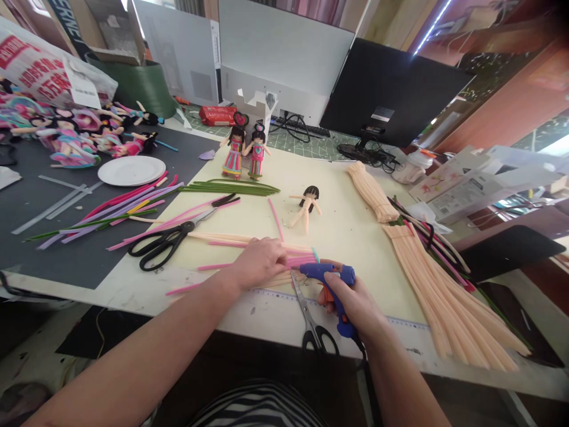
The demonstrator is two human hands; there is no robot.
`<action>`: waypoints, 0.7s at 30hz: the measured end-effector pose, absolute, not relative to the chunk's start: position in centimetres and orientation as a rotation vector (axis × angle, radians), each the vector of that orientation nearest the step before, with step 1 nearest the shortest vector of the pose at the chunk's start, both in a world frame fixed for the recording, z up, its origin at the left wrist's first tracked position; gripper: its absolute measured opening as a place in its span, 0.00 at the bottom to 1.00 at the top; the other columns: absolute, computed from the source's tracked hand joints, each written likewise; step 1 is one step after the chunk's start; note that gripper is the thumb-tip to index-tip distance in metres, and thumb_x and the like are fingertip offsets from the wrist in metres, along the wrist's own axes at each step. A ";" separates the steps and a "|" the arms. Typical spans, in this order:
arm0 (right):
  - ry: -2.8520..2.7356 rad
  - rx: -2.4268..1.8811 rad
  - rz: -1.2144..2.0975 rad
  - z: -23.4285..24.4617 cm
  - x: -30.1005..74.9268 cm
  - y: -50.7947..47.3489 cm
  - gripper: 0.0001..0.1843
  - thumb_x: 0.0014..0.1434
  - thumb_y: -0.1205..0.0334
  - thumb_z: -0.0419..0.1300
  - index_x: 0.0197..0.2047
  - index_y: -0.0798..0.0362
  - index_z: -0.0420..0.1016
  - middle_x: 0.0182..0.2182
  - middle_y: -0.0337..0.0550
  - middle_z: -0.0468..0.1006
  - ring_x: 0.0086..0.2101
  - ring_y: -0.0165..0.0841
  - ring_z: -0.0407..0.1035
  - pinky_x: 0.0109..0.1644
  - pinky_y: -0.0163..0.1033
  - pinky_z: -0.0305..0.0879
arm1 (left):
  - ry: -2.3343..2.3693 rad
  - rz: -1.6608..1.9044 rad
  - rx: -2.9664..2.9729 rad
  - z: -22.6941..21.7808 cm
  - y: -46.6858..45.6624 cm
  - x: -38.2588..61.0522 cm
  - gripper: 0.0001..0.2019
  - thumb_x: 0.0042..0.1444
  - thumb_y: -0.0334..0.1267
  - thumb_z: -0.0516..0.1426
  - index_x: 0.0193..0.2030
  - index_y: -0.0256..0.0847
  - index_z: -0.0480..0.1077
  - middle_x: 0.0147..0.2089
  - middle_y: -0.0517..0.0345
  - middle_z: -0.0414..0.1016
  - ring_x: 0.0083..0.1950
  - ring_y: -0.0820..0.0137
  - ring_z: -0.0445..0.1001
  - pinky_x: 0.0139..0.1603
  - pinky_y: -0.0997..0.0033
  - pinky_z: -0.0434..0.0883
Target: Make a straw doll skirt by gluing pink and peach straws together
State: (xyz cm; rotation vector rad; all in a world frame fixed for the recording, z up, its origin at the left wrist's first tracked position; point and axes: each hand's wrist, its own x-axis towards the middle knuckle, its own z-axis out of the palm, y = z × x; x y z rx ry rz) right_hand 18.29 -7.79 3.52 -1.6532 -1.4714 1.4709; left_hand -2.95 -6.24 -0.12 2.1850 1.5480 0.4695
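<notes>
Glue gun (331, 284) clenched in right hand (355, 302), nozzle at pink stems (297, 259). Left hand (260, 261) presses flat on them, not gripping. Small scissors (311, 323) just beside.

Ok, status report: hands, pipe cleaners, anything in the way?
Left hand holding pink pipe cleaners down. Right hand grips blue glue gun, nozzle at them. Small scissors lie right beside.

Looked like a craft workshop desk: pipe cleaners (120, 207) left of the cutting mat (351, 231), finished dolls (245, 151) on its back edge.
</notes>
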 end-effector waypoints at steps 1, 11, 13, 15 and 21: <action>-1.474 -1.654 1.467 3.5 18.3 -7.8 0.24 0.56 0.51 0.54 0.53 0.52 0.66 0.18 0.36 0.73 0.18 0.28 0.64 0.17 0.29 0.54 | 1.546 0.469 2.186 -0.1 -6.2 -3.0 0.06 0.56 0.39 0.57 0.32 0.44 0.75 0.36 0.58 0.72 0.42 0.66 0.70 0.45 0.65 0.62; -1.453 -1.625 1.464 3.5 18.3 -8.1 0.24 0.57 0.51 0.54 0.54 0.52 0.65 0.18 0.36 0.73 0.18 0.29 0.64 0.18 0.30 0.56 | 1.553 0.462 2.189 -0.1 -6.2 -3.0 0.06 0.56 0.39 0.57 0.33 0.44 0.75 0.37 0.58 0.72 0.43 0.65 0.70 0.45 0.65 0.62; -1.461 -1.630 1.470 3.4 18.3 -8.1 0.23 0.57 0.51 0.54 0.54 0.52 0.66 0.17 0.36 0.73 0.18 0.28 0.64 0.17 0.29 0.55 | 1.555 0.463 2.190 -0.1 -6.2 -3.0 0.06 0.56 0.39 0.56 0.32 0.44 0.75 0.36 0.58 0.72 0.42 0.66 0.70 0.44 0.65 0.62; -1.466 -1.639 1.469 3.4 18.3 -8.0 0.23 0.56 0.52 0.54 0.53 0.52 0.66 0.17 0.36 0.73 0.17 0.28 0.64 0.17 0.29 0.54 | 1.549 0.463 2.196 -0.1 -6.2 -3.0 0.07 0.56 0.39 0.56 0.32 0.44 0.75 0.36 0.58 0.72 0.42 0.66 0.69 0.44 0.65 0.62; -1.422 -1.607 1.476 3.2 18.3 -7.8 0.27 0.56 0.50 0.55 0.57 0.53 0.63 0.18 0.36 0.74 0.17 0.28 0.64 0.17 0.29 0.56 | 1.548 0.472 2.205 -0.1 -6.2 -3.0 0.07 0.56 0.38 0.55 0.32 0.45 0.75 0.36 0.59 0.72 0.42 0.66 0.69 0.44 0.65 0.62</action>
